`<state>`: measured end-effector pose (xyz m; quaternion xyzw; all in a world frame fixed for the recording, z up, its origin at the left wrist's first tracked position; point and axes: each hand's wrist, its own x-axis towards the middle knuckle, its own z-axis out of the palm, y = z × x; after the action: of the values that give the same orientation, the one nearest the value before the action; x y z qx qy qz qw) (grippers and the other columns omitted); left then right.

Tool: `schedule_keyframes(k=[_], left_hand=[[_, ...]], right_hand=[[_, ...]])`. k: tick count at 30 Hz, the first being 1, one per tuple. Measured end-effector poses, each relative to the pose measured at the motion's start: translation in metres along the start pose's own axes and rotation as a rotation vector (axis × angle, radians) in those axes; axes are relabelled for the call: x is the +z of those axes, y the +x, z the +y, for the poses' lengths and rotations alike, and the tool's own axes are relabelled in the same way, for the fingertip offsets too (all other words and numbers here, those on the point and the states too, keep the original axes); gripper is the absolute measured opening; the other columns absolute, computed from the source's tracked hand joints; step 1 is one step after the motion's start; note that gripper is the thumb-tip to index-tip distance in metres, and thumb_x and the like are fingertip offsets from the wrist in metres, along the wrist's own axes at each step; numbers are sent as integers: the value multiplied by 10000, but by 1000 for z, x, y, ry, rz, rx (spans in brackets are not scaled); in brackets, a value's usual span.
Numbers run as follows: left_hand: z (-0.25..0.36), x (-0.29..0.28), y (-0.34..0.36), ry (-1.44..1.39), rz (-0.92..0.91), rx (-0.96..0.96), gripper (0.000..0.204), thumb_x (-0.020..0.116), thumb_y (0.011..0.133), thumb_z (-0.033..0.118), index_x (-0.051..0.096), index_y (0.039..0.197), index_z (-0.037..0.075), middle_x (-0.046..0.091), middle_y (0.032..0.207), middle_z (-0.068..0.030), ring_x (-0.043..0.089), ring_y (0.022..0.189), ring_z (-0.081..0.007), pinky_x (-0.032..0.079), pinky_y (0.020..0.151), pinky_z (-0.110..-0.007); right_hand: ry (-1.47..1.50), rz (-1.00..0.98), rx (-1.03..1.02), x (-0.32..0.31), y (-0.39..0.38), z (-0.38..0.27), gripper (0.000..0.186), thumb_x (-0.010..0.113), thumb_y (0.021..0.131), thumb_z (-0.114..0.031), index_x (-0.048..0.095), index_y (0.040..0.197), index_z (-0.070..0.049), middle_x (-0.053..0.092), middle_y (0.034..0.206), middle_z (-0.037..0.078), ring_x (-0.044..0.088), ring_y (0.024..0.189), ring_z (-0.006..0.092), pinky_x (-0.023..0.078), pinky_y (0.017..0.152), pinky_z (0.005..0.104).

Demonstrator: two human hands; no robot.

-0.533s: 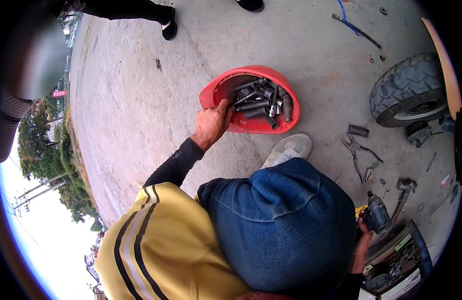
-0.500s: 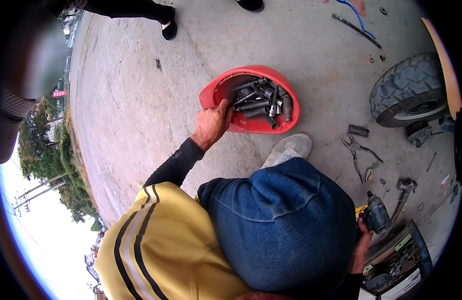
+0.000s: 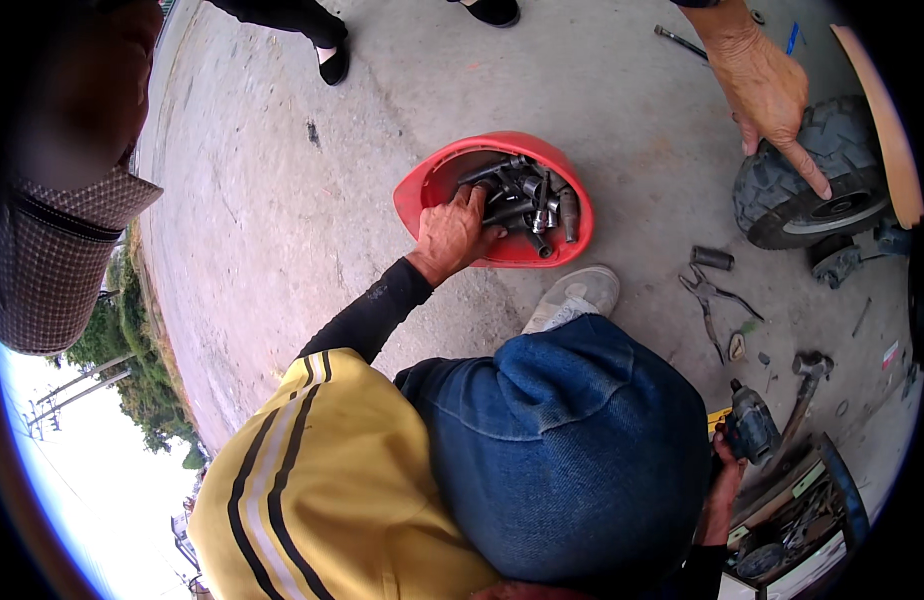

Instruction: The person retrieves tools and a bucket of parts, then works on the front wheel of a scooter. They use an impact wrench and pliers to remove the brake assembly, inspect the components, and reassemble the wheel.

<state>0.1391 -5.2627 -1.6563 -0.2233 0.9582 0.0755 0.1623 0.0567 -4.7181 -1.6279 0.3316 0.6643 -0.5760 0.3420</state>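
Note:
A red hard hat [image 3: 410, 200] lies upturned on the ground like a bowl, holding several dark and shiny sockets [image 3: 510, 212]. My left hand [image 3: 452, 232] reaches over its near left rim into the sockets. Its thumb is spread from the fingers, whose tips touch the metal pieces and are partly hidden; no socket is lifted. At the lower right, beside my knee, my right hand [image 3: 724, 485] is closed round a dark impact wrench [image 3: 754, 428] with a yellow part, nose pointing away from me. My knee hides some of that hand.
Another person's hand [image 3: 767, 90] points at the hub of a tyre [image 3: 822, 170]. Pliers [image 3: 710, 300], a loose socket [image 3: 713, 258] and a hammer [image 3: 808, 385] lie right of my shoe [image 3: 582, 295]. An open toolbox [image 3: 844, 490] stands at the lower right. Someone's feet [image 3: 334, 65] are at the top.
My left hand has moved from the hat's rim rightward and deeper among the sockets, which have shifted slightly. Another person's hand has come down to the tyre. My right hand stays put.

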Motion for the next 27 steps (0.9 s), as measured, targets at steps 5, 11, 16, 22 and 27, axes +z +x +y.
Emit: schedule_keyframes(k=[5,11,16,22,27], left_hand=[[1,10,-3,-70,-65,-59,476,748,863,443,614,1069,35,697,991,-194,716,876,-380,565,706,-501],[-4,19,-12,-141,45,-12,463,727,886,414,581,1016,-6,707,901,-233,713,794,-414,556,677,-516],[-4,14,-20,-390,193,-300,472,699,917,290,484,1181,-37,698,845,-282,697,761,-467,540,658,-544],[-3,-8,-27,-110,216,-64,643,726,887,190,422,1432,36,625,1239,-210,674,1023,-406,567,790,-490],[-2,-56,-22,95,569,114,690,808,803,183,487,1404,79,511,1375,-165,552,1225,-382,528,924,-449]], right_hand=[[6,17,28,-2,2,4,316,776,871,-162,642,1134,-49,550,693,-3,540,543,109,451,503,264],[25,23,68,0,-1,3,321,781,865,-156,633,1130,-51,547,694,-1,541,548,111,450,498,268],[-13,33,19,-6,-3,5,325,778,871,-168,634,1131,-37,550,698,4,540,549,115,449,500,268],[13,40,30,-11,0,11,339,775,873,-169,640,1148,-24,553,698,5,537,544,116,453,503,267],[34,18,40,-9,-1,12,347,773,872,-159,641,1160,-18,554,699,6,534,544,113,457,505,261]])
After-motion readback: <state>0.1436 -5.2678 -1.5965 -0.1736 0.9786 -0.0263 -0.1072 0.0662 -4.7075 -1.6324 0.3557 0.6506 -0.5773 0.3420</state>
